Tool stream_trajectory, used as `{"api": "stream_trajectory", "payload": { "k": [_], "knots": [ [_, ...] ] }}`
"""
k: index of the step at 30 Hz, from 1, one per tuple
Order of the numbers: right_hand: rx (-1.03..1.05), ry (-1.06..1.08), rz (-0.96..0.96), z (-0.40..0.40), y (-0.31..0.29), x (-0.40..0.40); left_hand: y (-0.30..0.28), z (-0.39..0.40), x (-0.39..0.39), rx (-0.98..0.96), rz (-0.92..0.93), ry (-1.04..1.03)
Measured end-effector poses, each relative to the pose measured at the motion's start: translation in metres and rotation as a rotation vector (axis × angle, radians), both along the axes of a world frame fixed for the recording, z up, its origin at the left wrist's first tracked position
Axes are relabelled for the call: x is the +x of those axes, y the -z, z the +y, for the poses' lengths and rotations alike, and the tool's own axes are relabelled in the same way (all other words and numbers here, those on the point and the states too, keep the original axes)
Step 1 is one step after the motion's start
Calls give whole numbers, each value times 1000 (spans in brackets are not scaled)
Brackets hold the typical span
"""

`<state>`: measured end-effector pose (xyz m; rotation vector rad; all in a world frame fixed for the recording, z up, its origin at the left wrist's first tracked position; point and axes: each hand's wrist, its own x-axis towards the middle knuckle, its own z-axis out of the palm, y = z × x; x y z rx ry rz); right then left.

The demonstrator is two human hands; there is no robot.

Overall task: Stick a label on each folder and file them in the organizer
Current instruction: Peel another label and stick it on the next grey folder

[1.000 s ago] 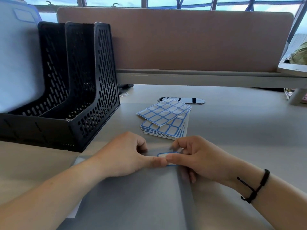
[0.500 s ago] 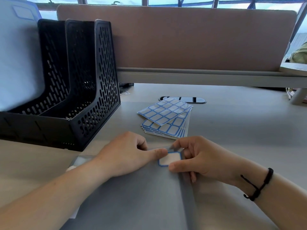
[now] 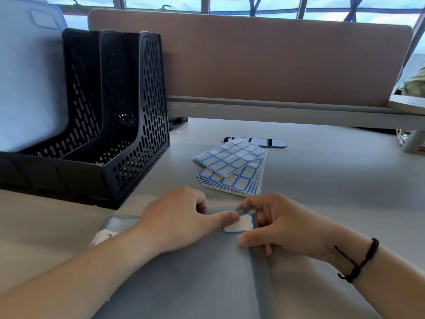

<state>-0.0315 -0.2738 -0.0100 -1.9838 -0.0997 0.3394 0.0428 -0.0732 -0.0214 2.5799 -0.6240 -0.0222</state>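
A small white label with a blue rounded border (image 3: 239,224) is seen lying flat on the grey translucent plastic folder (image 3: 184,279), close to the folder's far edge, right between the two hands. The label's left edge is pressed down by the thumb of the left hand (image 3: 177,221), whose other fingers are curled under; nothing is gripped by it. The right hand (image 3: 279,224) is set just to the label's right, forefinger arched over the far corner and thumb lying just below the near edge; whether the label is actually pinched there cannot be told. A black cord bracelet (image 3: 358,263) is worn on the right wrist.

Just beyond the hands, a fanned stack of blue-bordered label sheets (image 3: 232,166) is laid on the pale grey desk (image 3: 333,180). To the left, a black perforated plastic file organizer (image 3: 128,125) is stood upright, and a pale blue folder (image 3: 27,84) is already held in its leftmost slot.
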Motion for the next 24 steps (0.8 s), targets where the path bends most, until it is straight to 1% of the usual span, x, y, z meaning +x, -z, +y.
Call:
{"api": "stream_trajectory", "payload": {
  "k": [4,7,10,15,19,24],
  "knots": [
    [56,45,-18,1,0,1,-2,4,3,-42,49,62],
    [54,65,0,2,2,1,-4,7,6,-44,108,107],
    [31,67,-5,4,4,2,-4,6,6,-24,89,105],
    [24,130,-38,7,6,3,-4,3,1,-8,48,76],
    [18,140,-50,7,9,5,-3,2,-3,43,6,45],
    [35,77,-66,1,7,2,-3,1,-2,34,0,47]
  ]
}}
